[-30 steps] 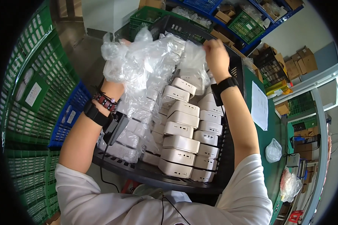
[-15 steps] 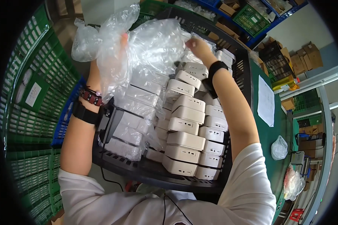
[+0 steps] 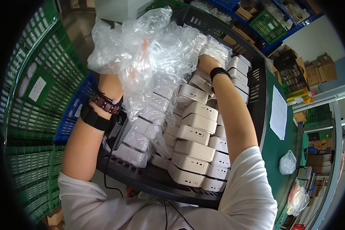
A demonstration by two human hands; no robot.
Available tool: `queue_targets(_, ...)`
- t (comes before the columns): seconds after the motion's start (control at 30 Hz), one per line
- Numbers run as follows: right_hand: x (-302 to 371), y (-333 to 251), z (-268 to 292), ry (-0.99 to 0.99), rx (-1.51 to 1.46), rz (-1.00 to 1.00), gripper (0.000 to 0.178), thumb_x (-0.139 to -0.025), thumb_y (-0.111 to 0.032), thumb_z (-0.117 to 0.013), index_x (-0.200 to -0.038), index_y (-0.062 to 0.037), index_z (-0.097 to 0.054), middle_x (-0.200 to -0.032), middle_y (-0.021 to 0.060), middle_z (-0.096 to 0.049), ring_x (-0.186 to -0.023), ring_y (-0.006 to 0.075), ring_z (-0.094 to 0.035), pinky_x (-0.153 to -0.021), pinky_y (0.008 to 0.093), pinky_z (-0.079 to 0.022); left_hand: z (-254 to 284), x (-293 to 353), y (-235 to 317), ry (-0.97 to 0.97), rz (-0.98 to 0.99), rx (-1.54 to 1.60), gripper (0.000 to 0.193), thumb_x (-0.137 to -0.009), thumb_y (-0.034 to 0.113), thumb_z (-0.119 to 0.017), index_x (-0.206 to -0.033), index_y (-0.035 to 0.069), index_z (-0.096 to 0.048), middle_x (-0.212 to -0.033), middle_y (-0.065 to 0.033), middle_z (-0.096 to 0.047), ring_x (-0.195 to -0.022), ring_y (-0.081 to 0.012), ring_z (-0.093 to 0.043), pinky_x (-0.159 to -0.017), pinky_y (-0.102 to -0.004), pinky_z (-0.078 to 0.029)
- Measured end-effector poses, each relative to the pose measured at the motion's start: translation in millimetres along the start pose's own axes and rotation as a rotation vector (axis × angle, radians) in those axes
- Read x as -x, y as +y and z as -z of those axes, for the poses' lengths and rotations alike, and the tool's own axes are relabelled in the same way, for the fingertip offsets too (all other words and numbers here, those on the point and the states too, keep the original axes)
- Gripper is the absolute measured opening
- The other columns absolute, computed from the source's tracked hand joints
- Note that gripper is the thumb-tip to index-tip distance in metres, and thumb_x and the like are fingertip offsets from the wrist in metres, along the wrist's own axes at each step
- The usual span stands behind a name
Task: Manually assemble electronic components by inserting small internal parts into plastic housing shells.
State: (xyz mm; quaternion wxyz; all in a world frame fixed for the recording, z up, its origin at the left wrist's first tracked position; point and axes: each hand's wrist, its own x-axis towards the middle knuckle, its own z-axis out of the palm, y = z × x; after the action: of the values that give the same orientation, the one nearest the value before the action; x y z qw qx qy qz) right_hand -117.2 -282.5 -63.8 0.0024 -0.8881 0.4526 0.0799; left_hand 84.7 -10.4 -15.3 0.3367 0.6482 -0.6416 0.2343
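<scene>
A bunch of clear plastic bags [image 3: 165, 50] is gripped in my left hand [image 3: 136, 71], whose fingers show only blurrily through the film. The bags spread over the left rows of wrapped white boxes [image 3: 136, 140]. Further right, my right hand [image 3: 209, 64] reaches down at the back among the devices, its fingers curled and closed. Their tips are hidden, so what they hold cannot be made out. Just below that hand, a white box-shaped device [image 3: 201, 83] leans at a tilt. Stacked unwrapped white devices [image 3: 195, 132] with small ports stand in front of it.
A large black crate [image 3: 142, 178] holds all the devices. Green mesh crates [image 3: 38, 96] and a blue one [image 3: 74, 113] stand on the left. To the right, a green table [image 3: 274, 161] carries a paper sheet [image 3: 278, 113] and a knotted plastic bag [image 3: 287, 162]. Shelves with bins rise behind.
My right hand has come down from beside the bags' edge to the devices at the back. My left hand and the bags have shifted right, and the whole view has moved slightly.
</scene>
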Motion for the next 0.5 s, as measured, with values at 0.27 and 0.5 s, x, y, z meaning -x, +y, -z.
queue_targets(0.27,-2.1,43.9,39.4,0.94,-1.037,-0.284,0.013,-0.082,-0.015,-0.053,-0.088,-0.0033,-0.056,-0.082,0.0108,-0.057,-0.083,0.0253,-0.059,-0.07,0.0366,-0.047,3.5,1.1,-2.4,-0.082,-0.098,-0.029,0.046,-0.082,0.005,-0.046,-0.128,0.005,-0.04,-0.116,-0.014,-0.05,-0.102,-0.0269,-0.05,-0.089,-0.0335,-0.039)
queue_targets(0.5,15.5,26.0,61.0,0.902,0.216,0.07,0.02,-0.081,-0.023,-0.056,-0.098,-0.0127,-0.058,-0.097,0.0087,-0.053,-0.089,0.0254,-0.055,-0.07,0.0368,-0.048,12.2,0.7,11.6,-0.221,0.003,0.06,0.047,-0.083,0.011,-0.048,-0.128,0.008,-0.039,-0.119,-0.014,-0.049,-0.104,-0.0269,-0.049,-0.09,-0.0336,-0.039)
